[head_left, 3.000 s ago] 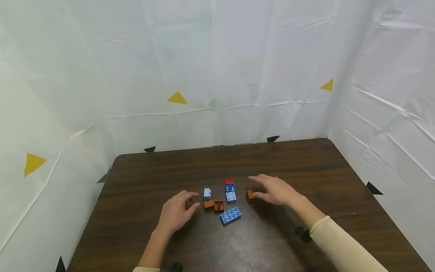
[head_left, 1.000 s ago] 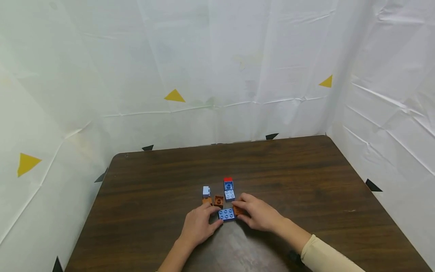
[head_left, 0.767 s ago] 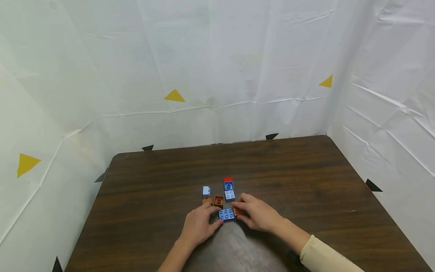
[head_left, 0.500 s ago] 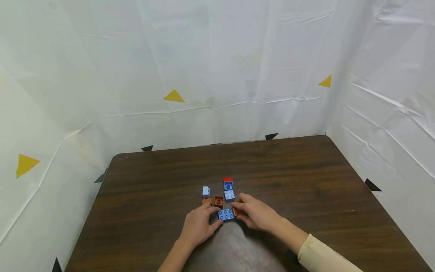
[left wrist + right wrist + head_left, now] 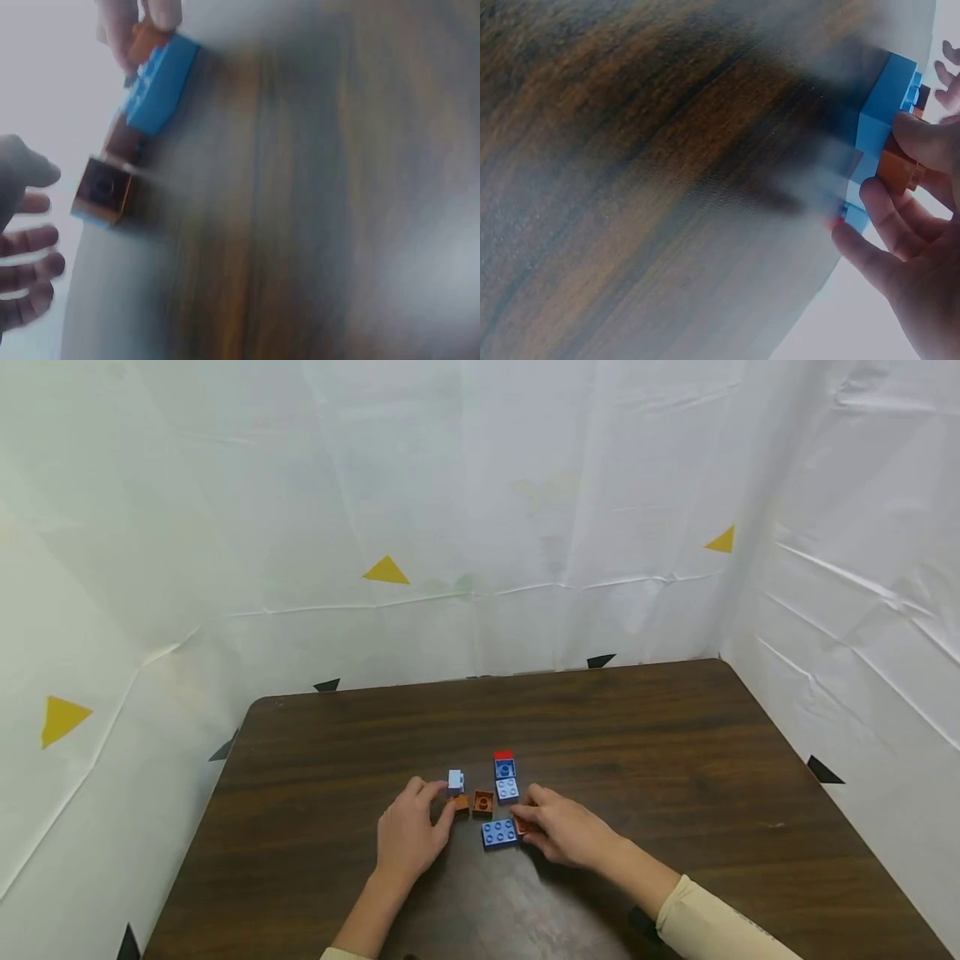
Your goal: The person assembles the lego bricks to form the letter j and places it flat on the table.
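Observation:
My right hand (image 5: 566, 827) pinches an orange-brown toy building brick (image 5: 896, 165) between thumb and fingers. That brick sits over the studs at the right end of a long blue brick (image 5: 499, 833), whose other studs show. To the left, my left hand (image 5: 408, 831) has its thumb and fingers spread apart, holding nothing. Its fingertips are close to a light blue brick (image 5: 456, 782) lying on its side and an orange brick (image 5: 461, 805) just in front of it. A brown brick (image 5: 483, 803) lies hollow side up between the hands.
Behind the long blue brick stand a light blue brick (image 5: 507, 790), a blue brick with its hollow side showing (image 5: 505, 768) and a red piece (image 5: 503, 755) in a row. White sheeting (image 5: 480, 510) walls the dark wooden table (image 5: 637, 710).
My right hand has carried its orange-brown brick left onto the long blue brick, which has turned straighter. Just now my left hand has left that blue brick, moving left and away from me.

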Demonstrator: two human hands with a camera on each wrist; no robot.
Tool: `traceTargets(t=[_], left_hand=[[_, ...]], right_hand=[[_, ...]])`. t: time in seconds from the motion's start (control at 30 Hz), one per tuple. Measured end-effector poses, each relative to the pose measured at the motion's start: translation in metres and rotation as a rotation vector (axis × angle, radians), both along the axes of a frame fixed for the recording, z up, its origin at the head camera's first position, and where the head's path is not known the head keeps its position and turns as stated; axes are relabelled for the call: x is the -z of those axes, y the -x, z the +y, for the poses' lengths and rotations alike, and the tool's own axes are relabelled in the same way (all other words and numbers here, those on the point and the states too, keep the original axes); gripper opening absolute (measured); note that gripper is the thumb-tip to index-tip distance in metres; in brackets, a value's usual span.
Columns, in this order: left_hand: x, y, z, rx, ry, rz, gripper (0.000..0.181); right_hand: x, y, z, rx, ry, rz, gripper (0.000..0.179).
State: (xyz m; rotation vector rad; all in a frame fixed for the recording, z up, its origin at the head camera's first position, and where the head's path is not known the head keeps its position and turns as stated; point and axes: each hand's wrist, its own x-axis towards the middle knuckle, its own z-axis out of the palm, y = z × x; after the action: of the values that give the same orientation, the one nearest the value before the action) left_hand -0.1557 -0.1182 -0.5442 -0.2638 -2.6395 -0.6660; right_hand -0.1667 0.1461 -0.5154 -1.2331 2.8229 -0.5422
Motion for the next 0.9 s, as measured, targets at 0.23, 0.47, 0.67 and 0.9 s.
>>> traceTargets(t=[0.23,0.47,0.67,0.9], left_hand=[[0.003,0.014,-0.011,-0.004,0.069,-0.196,0.031],[0.003,0.015,-0.011,0.030,0.047,-0.329,0.029],[0.004,0.011,-0.010,0.065,-0.002,-0.339,0.030],[0.006,0.009,-0.013,0.117,-0.032,-0.331,0.027]], right_hand=[[-0.002,0.000,0.000,0.011,-0.016,-0.005,0.042],[-0.003,-0.001,0.000,0.012,-0.014,-0.017,0.041],[-0.003,-0.001,0.000,0.008,-0.014,-0.020,0.040],[-0.003,0.000,-0.001,0.007,-0.019,-0.013,0.040]])
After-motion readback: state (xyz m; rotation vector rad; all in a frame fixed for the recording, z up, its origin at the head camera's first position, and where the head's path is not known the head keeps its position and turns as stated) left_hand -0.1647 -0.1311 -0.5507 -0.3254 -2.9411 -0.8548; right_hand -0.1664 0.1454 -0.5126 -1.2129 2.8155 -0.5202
